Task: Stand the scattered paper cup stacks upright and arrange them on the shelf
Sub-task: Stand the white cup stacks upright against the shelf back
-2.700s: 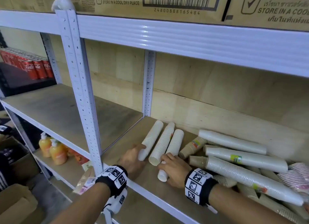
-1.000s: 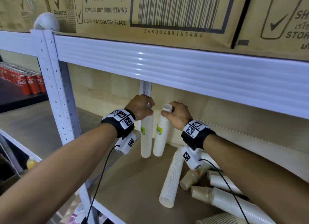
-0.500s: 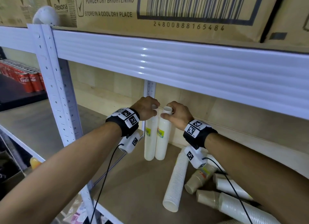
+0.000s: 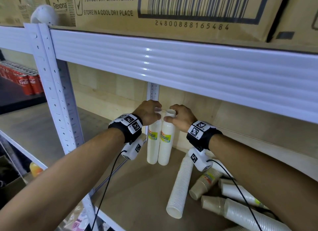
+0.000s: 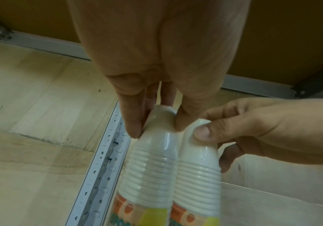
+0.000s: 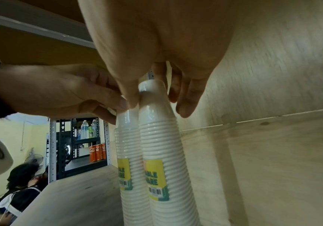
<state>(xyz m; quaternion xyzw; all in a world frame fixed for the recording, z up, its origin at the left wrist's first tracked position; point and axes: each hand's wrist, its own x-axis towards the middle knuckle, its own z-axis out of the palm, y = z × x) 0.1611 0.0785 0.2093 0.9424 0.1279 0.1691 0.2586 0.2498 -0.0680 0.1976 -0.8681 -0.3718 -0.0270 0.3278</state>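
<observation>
Two white paper cup stacks stand upright side by side at the back left of the wooden shelf [image 4: 130,192], next to the rear post. My left hand [image 4: 157,111] pinches the top of the left stack [image 4: 152,148]; thumb and fingers curl round its tip [image 5: 156,120]. Gripping the top of the right stack [image 4: 166,144] is my right hand [image 4: 169,116], also seen in the right wrist view [image 6: 156,99]. Another white stack [image 4: 180,184] and a brown stack [image 4: 204,182] lie flat to the right, with further lying stacks [image 4: 249,215] partly under my right forearm.
A white beam [image 4: 172,63] with cardboard boxes [image 4: 172,6] on top hangs low over the shelf. The front post [image 4: 56,93] stands left of my left arm. Red cans [image 4: 25,82] sit far left. A person [image 6: 19,183] is beyond the shelf's left end.
The two white stacks, lying flat 2.7 s ago, now stand upright. Over the last second both hands brought them together until they touch, close to the rear post.
</observation>
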